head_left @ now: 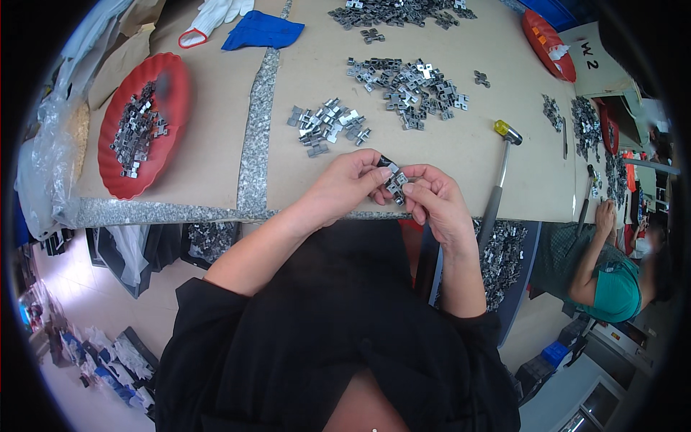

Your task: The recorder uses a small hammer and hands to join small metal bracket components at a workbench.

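Between both hands, close to the table's front edge, is a small cluster of metal clip-like parts point(394, 184). My left hand point(354, 178) pinches it from the left with thumb and fingers. From the right, my right hand point(433, 198) grips the same cluster between thumb and fingertips. How its pieces fit together is partly hidden by the fingers. Just beyond my left hand lies a small pile of shiny metal clips point(331, 124). A larger pile of similar dark metal parts point(414, 90) spreads farther off. Right of my hands rests a hammer point(498, 176) with a yellow-and-black head.
A red scalloped tray point(114, 162) holding metal parts stands at the left. At the back lie a white glove point(216, 20), a blue cloth point(265, 32) and another heap of parts point(399, 13). A second red tray point(536, 45) is far right; a co-worker point(612, 288) sits nearby.
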The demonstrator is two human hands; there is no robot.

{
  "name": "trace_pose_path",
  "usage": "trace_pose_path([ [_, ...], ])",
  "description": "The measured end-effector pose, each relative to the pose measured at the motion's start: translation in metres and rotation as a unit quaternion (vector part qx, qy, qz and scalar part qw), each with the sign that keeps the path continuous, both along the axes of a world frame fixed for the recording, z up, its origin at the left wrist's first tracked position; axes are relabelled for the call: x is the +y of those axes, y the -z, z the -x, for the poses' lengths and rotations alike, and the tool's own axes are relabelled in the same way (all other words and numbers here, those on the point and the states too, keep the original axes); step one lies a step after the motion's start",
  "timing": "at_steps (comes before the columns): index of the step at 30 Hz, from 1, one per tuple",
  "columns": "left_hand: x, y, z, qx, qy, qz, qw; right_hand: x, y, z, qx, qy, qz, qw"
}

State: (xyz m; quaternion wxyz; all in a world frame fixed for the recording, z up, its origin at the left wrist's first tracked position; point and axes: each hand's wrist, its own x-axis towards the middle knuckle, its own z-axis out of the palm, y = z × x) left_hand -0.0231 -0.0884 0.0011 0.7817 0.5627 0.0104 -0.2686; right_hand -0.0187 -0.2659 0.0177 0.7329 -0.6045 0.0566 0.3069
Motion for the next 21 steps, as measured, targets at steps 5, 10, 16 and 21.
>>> trace_pose_path([
  [5, 0.0, -0.0001, 0.001, -0.014, 0.003, 0.002, 1.0, 0.0012, -0.0024, -0.0014, -0.004, -0.009, 0.004, 1.0],
  [10, -0.0004, 0.0008, 0.0019, -0.019, 0.006, -0.005, 1.0, -0.001, -0.0005, -0.0035, 0.003, -0.02, 0.011, 1.0],
  [16, -0.0015, 0.0018, 0.0043, -0.017, 0.004, 0.01, 1.0, 0.0025, -0.0004, -0.0017, 0.017, 0.006, 0.002, 1.0],
  [21, -0.0005, -0.0023, 0.0028, 0.002, -0.004, -0.002, 1.0, -0.002, -0.0039, -0.0049, 0.017, -0.033, 0.052, 0.998],
])
